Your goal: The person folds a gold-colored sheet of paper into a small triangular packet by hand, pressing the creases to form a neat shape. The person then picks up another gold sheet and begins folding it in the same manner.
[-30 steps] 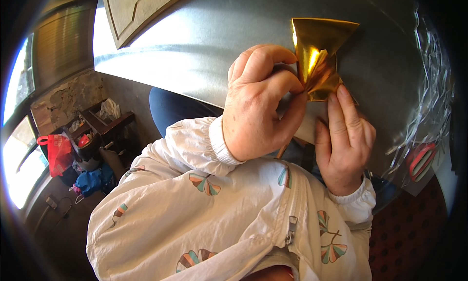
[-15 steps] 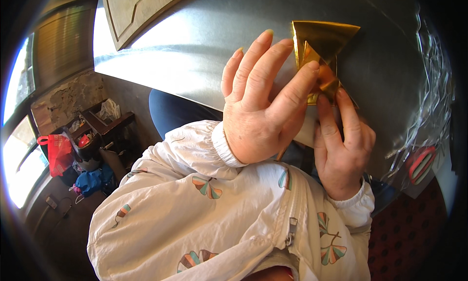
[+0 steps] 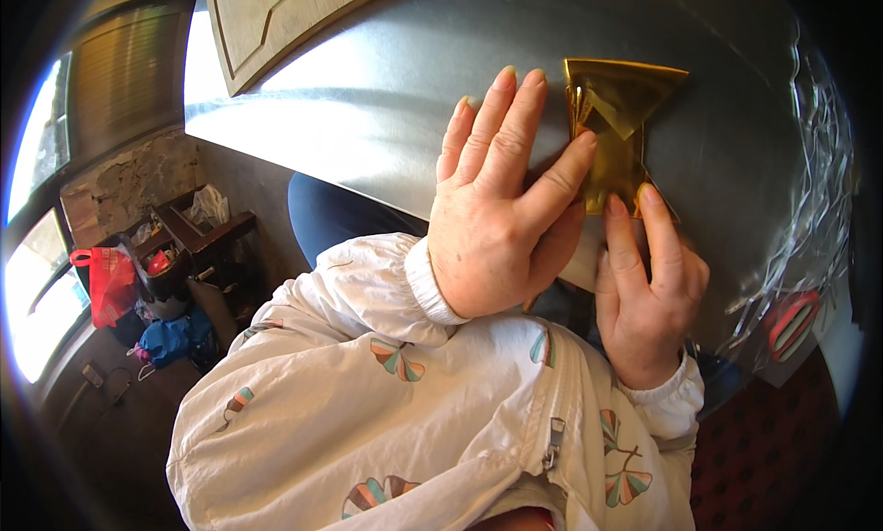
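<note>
A folded sheet of shiny gold foil paper (image 3: 614,167) lies on the grey metal tabletop, with a wide triangular flap at its far end and a narrower waist below. My left hand (image 3: 504,200) is at its left edge, palm down with fingers stretched and spread. One fingertip of that hand touches the layered folds there; its thumb is mostly hidden beneath. My right hand (image 3: 653,292) reaches in from the near side, two fingers extended with their tips on the paper's near edge. The other fingers of the right hand are bent, partly out of sight.
A wooden board (image 3: 267,20) lies at the far left of the metal tabletop (image 3: 386,80). Crinkled clear plastic (image 3: 814,190) runs along the right side, near a red-and-white object (image 3: 791,324). Down on the left are a red bag (image 3: 106,282) and a blue bag (image 3: 170,340).
The gold paper now lies flatter at its waist, and my left fingertip has drawn back to its left edge. My right fingertips have moved slightly toward me, off the folded middle.
</note>
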Action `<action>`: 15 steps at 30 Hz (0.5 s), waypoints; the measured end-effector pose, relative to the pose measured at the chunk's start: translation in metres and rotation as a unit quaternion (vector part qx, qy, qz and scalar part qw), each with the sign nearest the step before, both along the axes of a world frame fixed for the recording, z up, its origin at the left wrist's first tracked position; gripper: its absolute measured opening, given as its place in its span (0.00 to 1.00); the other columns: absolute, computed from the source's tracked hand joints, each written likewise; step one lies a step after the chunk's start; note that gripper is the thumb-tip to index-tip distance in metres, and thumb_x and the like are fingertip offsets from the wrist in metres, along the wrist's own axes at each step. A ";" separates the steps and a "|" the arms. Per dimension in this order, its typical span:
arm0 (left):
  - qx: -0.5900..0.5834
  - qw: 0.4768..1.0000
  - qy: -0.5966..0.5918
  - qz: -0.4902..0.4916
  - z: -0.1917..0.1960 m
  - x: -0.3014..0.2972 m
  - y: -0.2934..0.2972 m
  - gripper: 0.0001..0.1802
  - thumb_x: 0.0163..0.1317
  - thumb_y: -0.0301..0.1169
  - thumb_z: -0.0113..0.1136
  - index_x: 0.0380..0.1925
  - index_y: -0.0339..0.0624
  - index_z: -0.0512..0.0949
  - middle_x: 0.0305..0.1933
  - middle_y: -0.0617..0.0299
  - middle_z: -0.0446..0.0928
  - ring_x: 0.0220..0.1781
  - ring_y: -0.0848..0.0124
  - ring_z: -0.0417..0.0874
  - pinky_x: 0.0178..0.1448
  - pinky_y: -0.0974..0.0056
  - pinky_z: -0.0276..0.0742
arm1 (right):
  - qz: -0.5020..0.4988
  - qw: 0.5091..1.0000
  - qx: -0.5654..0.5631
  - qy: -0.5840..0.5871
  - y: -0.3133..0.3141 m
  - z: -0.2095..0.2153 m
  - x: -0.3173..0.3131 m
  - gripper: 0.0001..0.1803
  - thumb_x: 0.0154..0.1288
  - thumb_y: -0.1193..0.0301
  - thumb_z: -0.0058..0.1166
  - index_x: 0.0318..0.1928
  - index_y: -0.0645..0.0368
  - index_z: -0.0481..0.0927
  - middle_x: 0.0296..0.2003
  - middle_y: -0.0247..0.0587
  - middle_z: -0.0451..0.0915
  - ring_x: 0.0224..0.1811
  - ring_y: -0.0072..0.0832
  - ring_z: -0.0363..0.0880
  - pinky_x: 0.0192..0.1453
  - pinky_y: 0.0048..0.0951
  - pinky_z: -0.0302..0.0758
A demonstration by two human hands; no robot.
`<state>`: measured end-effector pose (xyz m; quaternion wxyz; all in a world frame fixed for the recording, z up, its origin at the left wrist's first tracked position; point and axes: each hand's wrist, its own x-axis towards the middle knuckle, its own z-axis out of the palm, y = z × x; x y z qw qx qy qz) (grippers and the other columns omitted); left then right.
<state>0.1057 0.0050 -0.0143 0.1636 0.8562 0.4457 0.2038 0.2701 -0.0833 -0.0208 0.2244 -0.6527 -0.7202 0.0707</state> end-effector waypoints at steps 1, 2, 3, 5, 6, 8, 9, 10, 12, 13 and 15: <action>0.004 1.000 0.004 0.000 0.000 0.000 0.000 0.31 0.38 0.24 0.69 0.50 0.47 0.84 0.72 0.38 0.65 0.74 0.40 0.63 0.72 0.41 0.60 | 0.001 1.000 0.002 0.003 0.000 -0.001 0.000 0.18 0.64 0.72 0.58 0.55 0.51 0.85 0.62 0.40 0.76 0.33 0.29 0.74 0.44 0.31 0.71; 0.003 1.000 0.005 -0.001 0.000 0.000 -0.001 0.31 0.39 0.24 0.69 0.50 0.47 0.84 0.72 0.38 0.64 0.75 0.40 0.62 0.73 0.41 0.58 | 0.002 1.000 0.002 0.005 0.000 -0.001 0.000 0.18 0.64 0.72 0.58 0.55 0.51 0.85 0.62 0.41 0.76 0.33 0.29 0.75 0.44 0.32 0.71; 0.001 1.000 0.001 -0.001 0.000 0.000 -0.002 0.30 0.39 0.25 0.69 0.51 0.47 0.84 0.72 0.38 0.64 0.76 0.41 0.61 0.74 0.41 0.57 | 0.001 1.000 0.008 0.006 0.000 -0.002 -0.001 0.18 0.64 0.72 0.58 0.55 0.51 0.85 0.62 0.41 0.76 0.33 0.29 0.75 0.44 0.32 0.72; 0.031 0.999 0.043 -0.012 0.000 0.000 -0.004 0.30 0.41 0.26 0.69 0.51 0.45 0.84 0.72 0.39 0.64 0.77 0.42 0.60 0.76 0.42 0.52 | 0.000 1.000 0.015 0.005 0.000 -0.003 0.000 0.18 0.65 0.72 0.58 0.55 0.52 0.85 0.61 0.41 0.76 0.33 0.30 0.75 0.45 0.32 0.72; 0.047 0.997 0.052 -0.020 -0.001 0.000 -0.005 0.30 0.41 0.27 0.68 0.51 0.45 0.84 0.72 0.39 0.65 0.77 0.43 0.60 0.77 0.43 0.50 | 0.001 1.000 0.015 0.007 0.001 -0.003 0.000 0.18 0.64 0.72 0.58 0.55 0.52 0.85 0.61 0.41 0.76 0.33 0.29 0.75 0.45 0.32 0.72; 0.052 0.995 0.075 -0.033 -0.001 -0.001 -0.005 0.29 0.44 0.28 0.67 0.52 0.43 0.83 0.72 0.42 0.65 0.78 0.46 0.60 0.78 0.43 0.46 | 0.004 1.000 0.016 0.013 0.001 -0.003 0.000 0.18 0.64 0.73 0.58 0.55 0.52 0.85 0.61 0.41 0.76 0.33 0.29 0.74 0.44 0.32 0.71; 0.049 0.995 0.078 -0.040 -0.001 -0.001 -0.005 0.28 0.45 0.28 0.67 0.52 0.42 0.83 0.73 0.44 0.65 0.78 0.48 0.59 0.79 0.44 0.44 | 0.003 1.000 0.011 0.006 0.001 -0.002 0.000 0.18 0.64 0.73 0.58 0.55 0.52 0.85 0.61 0.41 0.76 0.33 0.29 0.74 0.44 0.31 0.71; 0.054 0.993 0.091 -0.045 -0.001 -0.002 -0.005 0.28 0.45 0.28 0.66 0.52 0.42 0.83 0.73 0.45 0.65 0.78 0.50 0.60 0.79 0.44 0.43 | 0.003 1.000 0.005 -0.001 0.001 0.000 0.000 0.19 0.64 0.73 0.58 0.55 0.52 0.85 0.61 0.41 0.77 0.33 0.28 0.74 0.44 0.31 0.71; 0.049 0.992 0.106 -0.051 -0.001 -0.003 -0.006 0.26 0.47 0.28 0.65 0.52 0.41 0.83 0.73 0.49 0.66 0.78 0.53 0.60 0.80 0.44 0.43 | 0.002 1.000 -0.002 -0.009 0.000 0.002 0.000 0.19 0.63 0.73 0.59 0.55 0.52 0.85 0.61 0.40 0.76 0.33 0.28 0.73 0.43 0.31 0.70; 0.060 0.991 0.108 -0.048 -0.003 -0.002 -0.006 0.26 0.48 0.28 0.65 0.52 0.42 0.83 0.73 0.52 0.66 0.78 0.55 0.60 0.80 0.45 0.43 | 0.002 1.000 -0.004 -0.010 0.001 0.003 0.000 0.19 0.63 0.73 0.59 0.55 0.52 0.85 0.61 0.40 0.76 0.33 0.27 0.73 0.43 0.30 0.70; 0.072 0.992 0.099 -0.041 -0.006 -0.001 -0.006 0.25 0.51 0.29 0.65 0.53 0.44 0.83 0.73 0.58 0.67 0.79 0.59 0.60 0.80 0.46 0.41 | 0.002 1.000 -0.004 -0.001 0.001 0.003 0.000 0.19 0.62 0.73 0.60 0.55 0.52 0.85 0.61 0.40 0.76 0.33 0.27 0.73 0.43 0.30 0.70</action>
